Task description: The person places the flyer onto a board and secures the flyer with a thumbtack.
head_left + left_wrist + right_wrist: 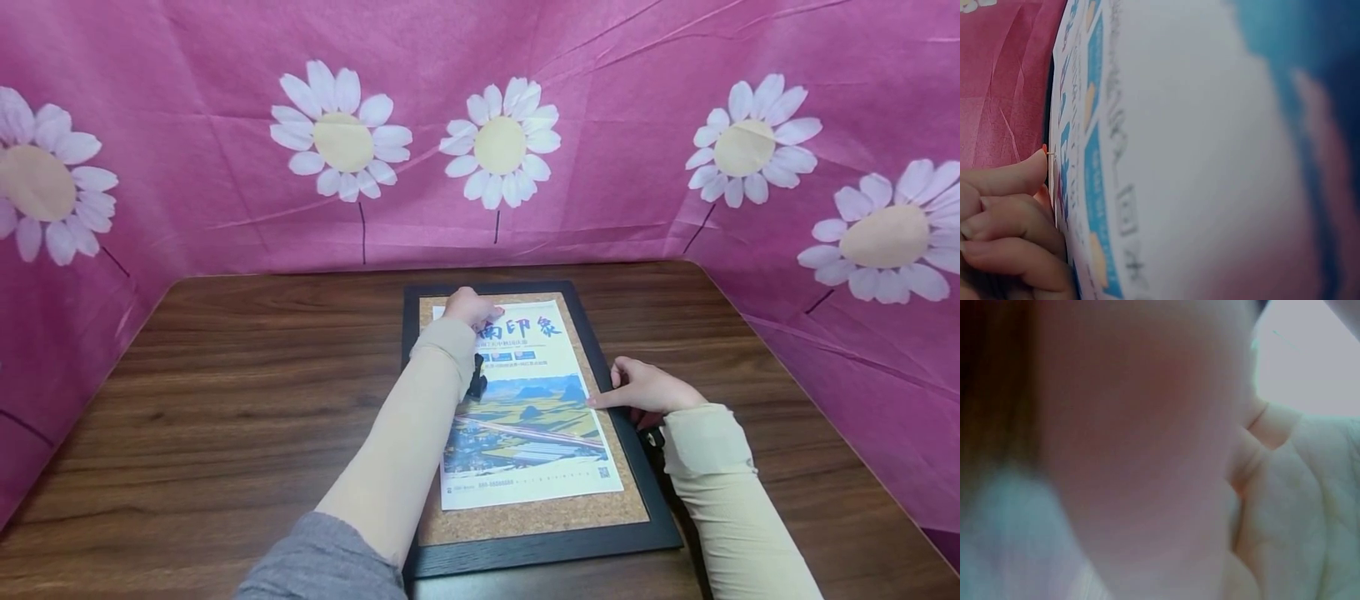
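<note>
A printed poster (528, 467) with a landscape picture lies on a cork board (517, 527) in a black frame. My left hand (468, 308) is at the poster's top edge. In the left wrist view, its fingers pinch an orange-headed push pin (1045, 150), whose thin metal shaft points at the paper. Farther right, my right hand (652, 390) rests over the frame's right side, its thumb touching the poster's right edge and its other fingers bent. Blurred skin fills most of the right wrist view, so the right fingertips are unclear there.
The framed board sits on a brown wooden table (225, 417). Pink cloth (420, 225) with large white daisies hangs behind the table and along both sides. Dark wrist cameras (477, 377) sit under the cream cuffs.
</note>
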The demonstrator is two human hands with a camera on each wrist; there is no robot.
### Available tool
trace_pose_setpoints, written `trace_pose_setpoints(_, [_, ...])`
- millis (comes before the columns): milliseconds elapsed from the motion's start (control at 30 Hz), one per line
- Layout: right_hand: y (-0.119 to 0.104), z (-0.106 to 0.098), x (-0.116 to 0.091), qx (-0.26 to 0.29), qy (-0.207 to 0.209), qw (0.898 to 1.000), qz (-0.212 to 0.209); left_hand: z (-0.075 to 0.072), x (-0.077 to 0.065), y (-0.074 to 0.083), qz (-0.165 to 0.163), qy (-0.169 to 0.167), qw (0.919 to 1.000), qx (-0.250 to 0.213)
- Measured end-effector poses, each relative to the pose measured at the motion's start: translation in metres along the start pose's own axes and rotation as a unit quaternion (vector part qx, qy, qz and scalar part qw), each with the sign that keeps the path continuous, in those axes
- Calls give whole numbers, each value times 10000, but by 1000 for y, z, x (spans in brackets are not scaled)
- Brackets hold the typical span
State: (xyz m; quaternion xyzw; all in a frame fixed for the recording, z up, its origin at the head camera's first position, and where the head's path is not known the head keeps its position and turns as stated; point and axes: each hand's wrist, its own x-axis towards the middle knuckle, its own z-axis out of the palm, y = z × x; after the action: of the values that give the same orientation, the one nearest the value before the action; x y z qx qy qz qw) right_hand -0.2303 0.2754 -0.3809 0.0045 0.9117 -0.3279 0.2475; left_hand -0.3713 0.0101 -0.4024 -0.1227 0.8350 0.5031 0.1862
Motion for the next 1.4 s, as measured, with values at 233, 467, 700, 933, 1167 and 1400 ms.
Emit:
trace_pose_setpoints(233, [1,-1,-1,1,7,10000,-21,2,-2,2,30,61,9997,253])
trace_pose_setpoints(467, [2,1,0,-15,10,10000,-19,3,-1,-2,3,169,9990,409])
trace_pose_setpoints(700, [4,2,1,-33,42,10000,-54,2,-3,-3,106,135,9994,285])
trace_pose_setpoints(933, [3,1,1,41,41,10000,-26,-1,-6,-7,311,-80,9994,-134])
trace_pose_setpoints(1167, [4,1,0,20,79,10000,-43,-6,-13,-9,341,-451,9977,-365])
trace_pose_setpoints(1400, [5,2,-1,-12,77,9999,-83,-9,-17,-11,456,-591,9962,-445])
